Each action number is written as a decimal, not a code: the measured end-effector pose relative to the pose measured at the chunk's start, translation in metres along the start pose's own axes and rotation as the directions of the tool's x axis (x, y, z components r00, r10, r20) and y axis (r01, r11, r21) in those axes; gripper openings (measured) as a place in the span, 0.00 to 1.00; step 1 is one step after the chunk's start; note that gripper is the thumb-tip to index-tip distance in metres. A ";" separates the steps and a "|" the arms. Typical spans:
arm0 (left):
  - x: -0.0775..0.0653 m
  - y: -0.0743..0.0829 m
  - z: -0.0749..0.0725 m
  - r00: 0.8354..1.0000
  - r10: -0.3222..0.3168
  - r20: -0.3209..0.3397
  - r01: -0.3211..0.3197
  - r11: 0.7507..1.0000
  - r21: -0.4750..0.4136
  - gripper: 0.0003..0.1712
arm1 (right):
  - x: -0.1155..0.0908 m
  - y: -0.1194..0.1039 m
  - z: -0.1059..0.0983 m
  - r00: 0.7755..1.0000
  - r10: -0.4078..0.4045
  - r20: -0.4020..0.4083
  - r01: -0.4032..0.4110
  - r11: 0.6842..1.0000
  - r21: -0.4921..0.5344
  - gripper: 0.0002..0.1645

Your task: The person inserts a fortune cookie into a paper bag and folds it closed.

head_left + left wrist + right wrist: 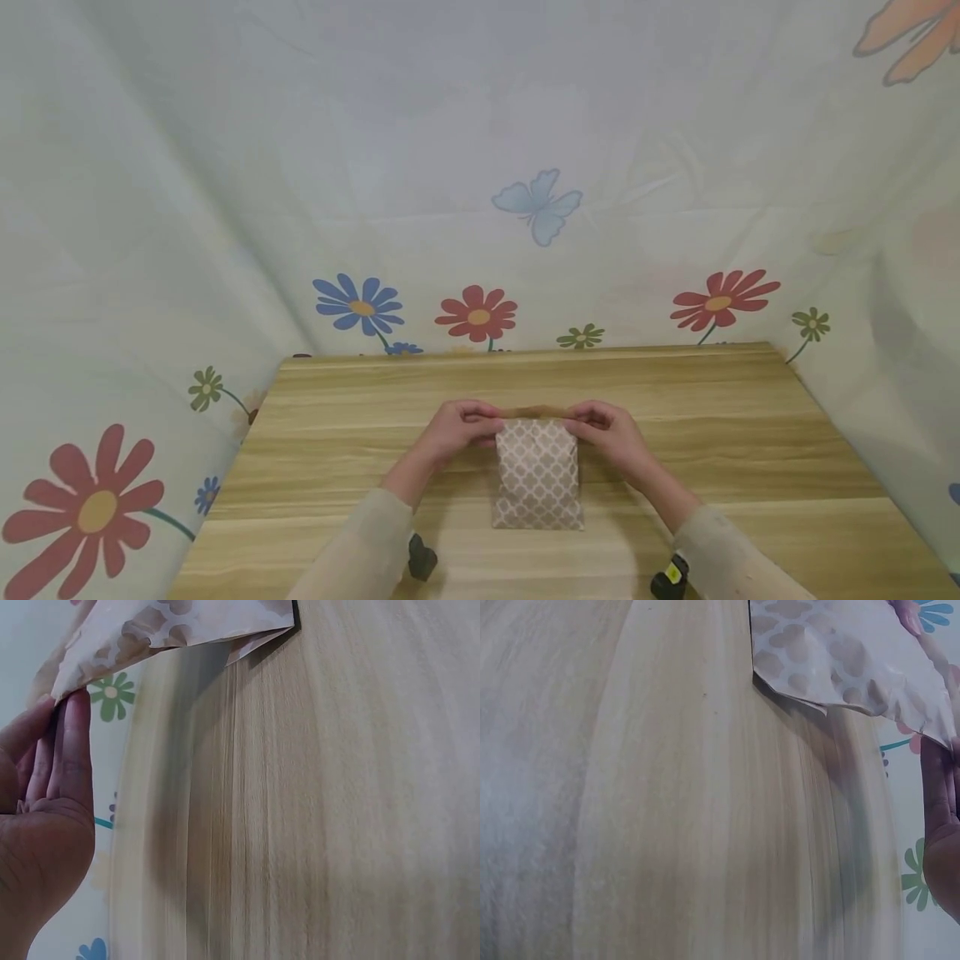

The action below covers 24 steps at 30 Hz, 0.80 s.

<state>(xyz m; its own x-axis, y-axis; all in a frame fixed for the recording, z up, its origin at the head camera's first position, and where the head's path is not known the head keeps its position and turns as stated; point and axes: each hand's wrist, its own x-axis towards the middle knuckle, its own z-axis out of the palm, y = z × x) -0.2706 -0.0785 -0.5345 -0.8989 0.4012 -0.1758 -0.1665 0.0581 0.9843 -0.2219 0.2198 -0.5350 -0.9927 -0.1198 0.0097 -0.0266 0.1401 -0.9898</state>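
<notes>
A paper bag (537, 475) with a tan and white lattice pattern stands on the wooden table, its plain brown top strip (534, 412) running between both hands. My left hand (463, 427) pinches the left top corner between thumb and fingers; in the left wrist view that bag corner (97, 652) tapers into the fingertips. On the other side, my right hand (609, 429) pinches the right top corner. The right wrist view shows the bag's side (832, 660) and part of the right hand (941, 817) at the frame edge. What the bag contains is hidden.
The wooden table (337, 467) reaches back to a pale curtain (420, 150) printed with flowers and a butterfly, which also hangs along both sides. Dark wrist devices (422, 558) show beside the sleeves near the front.
</notes>
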 end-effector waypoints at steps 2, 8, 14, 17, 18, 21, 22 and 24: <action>0.000 -0.001 0.000 1.000 0.000 -0.003 0.000 1.000 -0.011 0.15 | 0.000 0.001 -0.001 1.000 -0.007 0.001 0.007 1.000 -0.011 0.18; -0.003 -0.002 -0.001 1.000 0.008 0.003 -0.008 1.000 -0.030 0.13 | 0.000 0.002 -0.001 1.000 -0.018 0.004 0.019 0.999 -0.031 0.16; -0.004 -0.001 -0.002 1.000 0.005 0.026 -0.005 1.000 -0.021 0.14 | 0.000 0.003 -0.002 1.000 -0.022 0.011 0.022 0.999 -0.046 0.14; -0.004 0.000 -0.003 0.999 0.011 0.042 -0.010 1.000 -0.011 0.14 | -0.001 0.004 -0.004 1.000 -0.021 0.020 0.022 0.999 -0.039 0.15; -0.004 0.000 -0.004 0.999 0.012 0.046 -0.011 1.000 -0.008 0.14 | -0.001 0.004 -0.004 0.999 -0.023 0.024 0.024 0.999 -0.037 0.15; -0.004 0.000 -0.005 0.998 0.018 0.060 -0.018 1.000 -0.001 0.14 | -0.002 0.004 -0.005 0.999 -0.028 0.036 0.029 0.999 -0.041 0.14; -0.004 0.000 -0.005 0.998 0.022 0.066 -0.022 1.000 0.004 0.14 | -0.002 0.003 -0.005 0.999 -0.031 0.042 0.033 0.999 -0.042 0.14; -0.005 0.000 -0.005 0.996 0.030 0.080 -0.031 0.999 0.016 0.14 | -0.003 0.002 -0.005 0.998 -0.035 0.049 0.037 0.998 -0.047 0.13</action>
<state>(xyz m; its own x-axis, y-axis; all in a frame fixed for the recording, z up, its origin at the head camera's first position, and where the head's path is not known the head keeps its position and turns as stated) -0.2687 -0.0852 -0.5334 -0.8681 0.4748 -0.1446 -0.1316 0.0606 0.9894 -0.2195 0.2254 -0.5363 -0.9843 -0.1724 0.0375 -0.0692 0.1819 -0.9809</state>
